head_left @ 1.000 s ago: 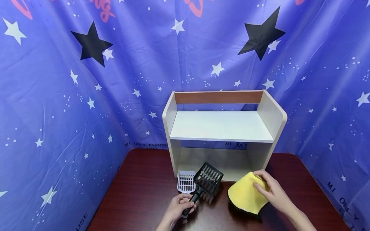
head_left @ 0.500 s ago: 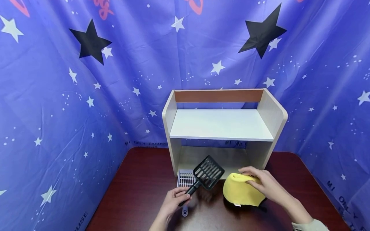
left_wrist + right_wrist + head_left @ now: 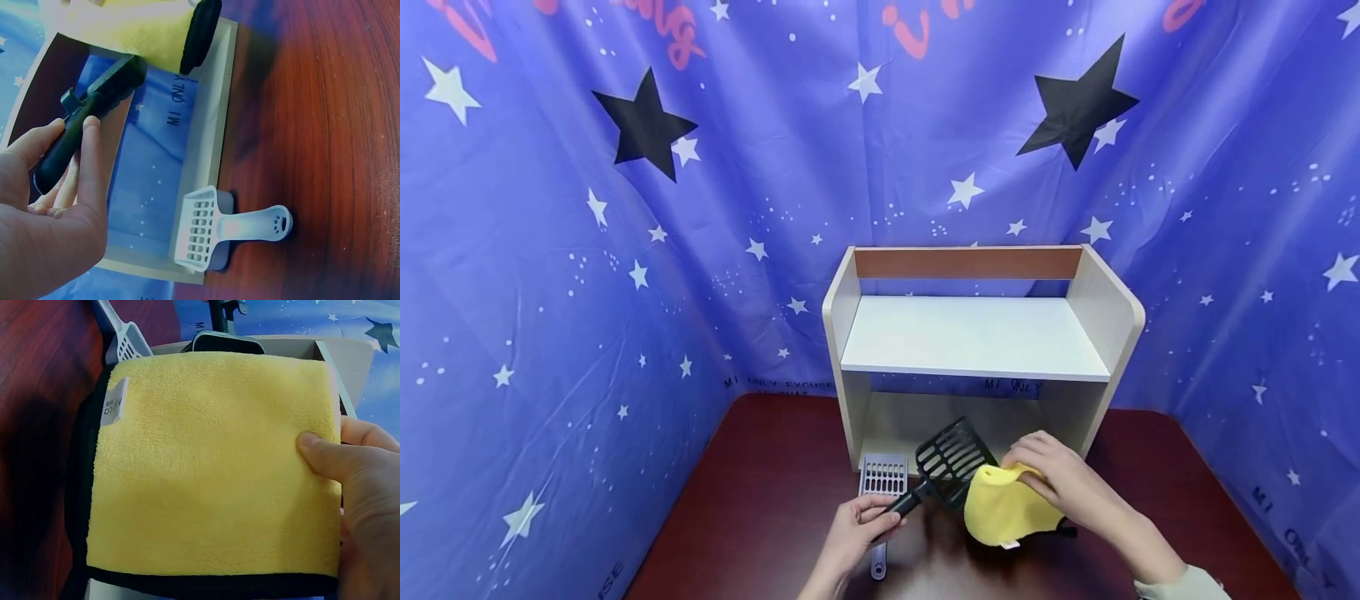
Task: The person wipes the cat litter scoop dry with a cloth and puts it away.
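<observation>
My left hand point(image 3: 859, 533) grips the handle of a black slotted litter scoop point(image 3: 957, 458), its head raised and tilted over the table. In the left wrist view the thumb and fingers close round that black handle point(image 3: 59, 156). My right hand point(image 3: 1060, 475) pinches the upper edge of a yellow cloth point(image 3: 1006, 508) with a dark border and a small white tag point(image 3: 114, 403). The cloth hangs right at the scoop's head and overlaps its edge in the head view. A pale grey litter scoop point(image 3: 240, 226) lies below my left hand, its slotted end at the shelf's front edge.
A two-tier shelf unit point(image 3: 973, 337) with a white upper board stands at the back of the dark red table point(image 3: 760, 500). Blue star-patterned fabric point(image 3: 760, 167) hangs behind it and along both sides.
My right hand has carried the cloth leftward to the black scoop's head. My left hand has raised the black scoop off the grey one and shifted its head slightly right.
</observation>
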`<state>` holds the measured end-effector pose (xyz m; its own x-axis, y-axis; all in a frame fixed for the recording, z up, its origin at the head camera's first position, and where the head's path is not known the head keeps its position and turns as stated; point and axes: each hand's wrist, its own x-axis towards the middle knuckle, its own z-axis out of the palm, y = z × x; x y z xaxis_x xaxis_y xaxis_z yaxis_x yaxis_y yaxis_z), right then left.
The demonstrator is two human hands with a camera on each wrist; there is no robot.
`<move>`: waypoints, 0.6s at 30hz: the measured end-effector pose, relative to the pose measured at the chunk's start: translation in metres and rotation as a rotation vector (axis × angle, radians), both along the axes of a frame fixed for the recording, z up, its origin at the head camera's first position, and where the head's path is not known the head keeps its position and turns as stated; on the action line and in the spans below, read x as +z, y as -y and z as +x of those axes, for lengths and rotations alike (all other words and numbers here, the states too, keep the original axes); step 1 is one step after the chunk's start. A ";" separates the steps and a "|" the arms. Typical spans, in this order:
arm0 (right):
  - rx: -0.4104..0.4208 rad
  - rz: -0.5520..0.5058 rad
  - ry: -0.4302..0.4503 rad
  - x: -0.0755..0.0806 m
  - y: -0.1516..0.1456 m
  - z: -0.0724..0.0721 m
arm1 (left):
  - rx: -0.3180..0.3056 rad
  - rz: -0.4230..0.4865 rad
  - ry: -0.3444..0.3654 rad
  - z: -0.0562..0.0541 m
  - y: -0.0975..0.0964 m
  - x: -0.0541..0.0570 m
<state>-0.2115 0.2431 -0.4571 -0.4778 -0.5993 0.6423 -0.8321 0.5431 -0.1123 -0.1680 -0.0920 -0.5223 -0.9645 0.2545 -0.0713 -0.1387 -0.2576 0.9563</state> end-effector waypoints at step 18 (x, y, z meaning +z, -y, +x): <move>-0.131 -0.070 -0.041 -0.014 0.022 -0.003 | -0.012 -0.088 -0.082 0.007 -0.011 0.006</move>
<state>-0.2144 0.2214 -0.4713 -0.5212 -0.4863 0.7013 -0.7593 0.6394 -0.1210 -0.1610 -0.0814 -0.5164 -0.9649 0.2624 -0.0152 -0.0620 -0.1713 0.9833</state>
